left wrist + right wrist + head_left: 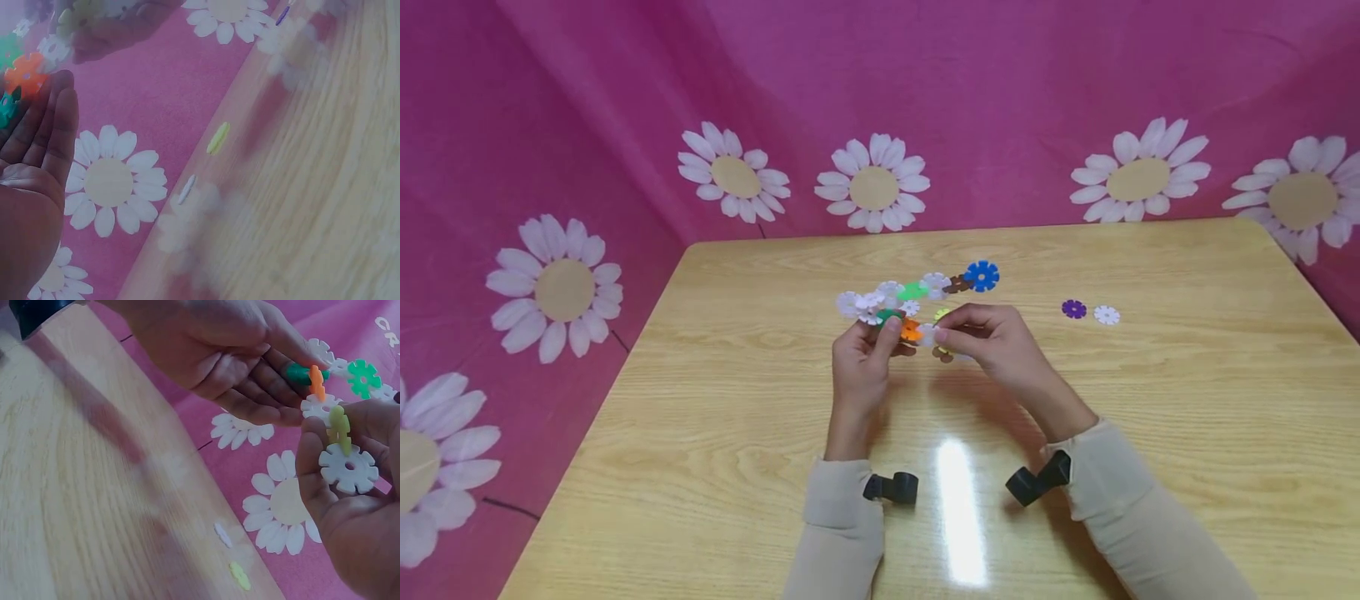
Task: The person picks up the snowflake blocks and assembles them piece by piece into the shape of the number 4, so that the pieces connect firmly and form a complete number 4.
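Slotted plastic flower discs are joined into a curved chain. In the head view its far end carries a blue disc (973,274) beside a brown disc (957,284), then white and light green (913,291) ones. My left hand (859,367) holds the chain by a dark green disc (889,317), thumb on top. Next to that thumb sits an orange disc (911,331). My right hand (1000,342) pinches the chain near a white disc (927,335). In the right wrist view, a yellow disc (339,428) and another white disc (334,472) lie within that hand.
On the wooden table (737,400) a loose purple disc (1067,309) and a white disc (1101,316) lie right of the hands. Loose yellow (218,138) and white (187,189) discs also lie near the table's edge. Pink flowered cloth (985,100) hangs behind.
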